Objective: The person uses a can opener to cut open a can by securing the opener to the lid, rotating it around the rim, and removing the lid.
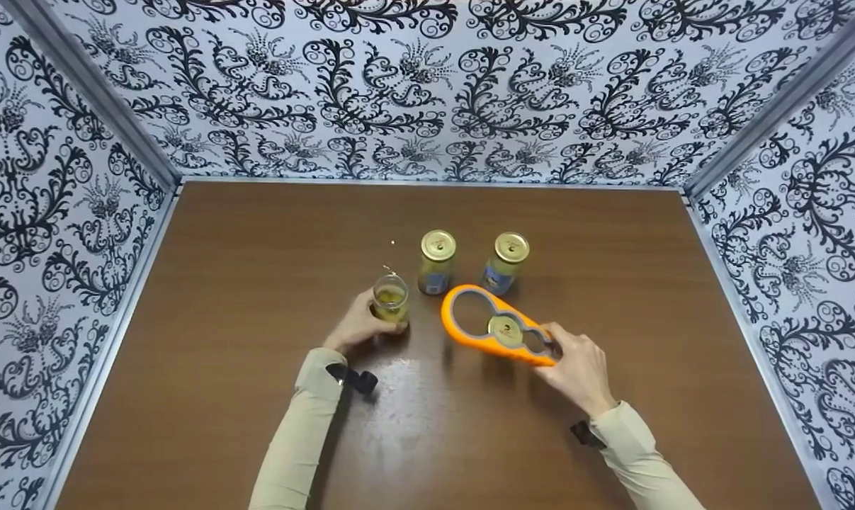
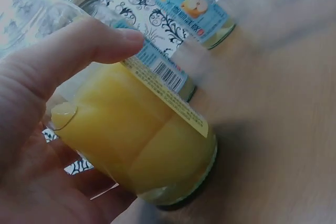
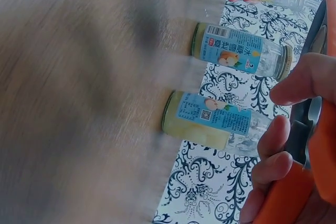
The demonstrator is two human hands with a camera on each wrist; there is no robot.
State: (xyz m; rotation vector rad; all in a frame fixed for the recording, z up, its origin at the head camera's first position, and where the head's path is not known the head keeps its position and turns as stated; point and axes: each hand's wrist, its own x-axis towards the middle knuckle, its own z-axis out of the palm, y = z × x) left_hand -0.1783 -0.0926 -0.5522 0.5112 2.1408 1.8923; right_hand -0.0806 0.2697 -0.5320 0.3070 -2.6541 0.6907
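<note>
My left hand (image 1: 365, 320) grips an open glass jar (image 1: 391, 297) with yellow contents and a yellow label; its thumb lies across the glass in the left wrist view. In my right hand (image 1: 578, 365) is an orange jar opener (image 1: 467, 338) with grey-lined round openings of different sizes. A gold lid (image 1: 505, 330) sits in its middle opening. The opener is held over the table, to the right of the jar. Two capped jars with blue labels stand behind: one jar (image 3: 231, 49) nearer the left hand, the other jar (image 3: 210, 121) behind the opener.
A few small wet-looking drops (image 1: 389, 270) lie on the brown table (image 1: 257, 248) behind the open jar. Patterned black-and-white panels (image 1: 427, 92) enclose the table at the back and both sides.
</note>
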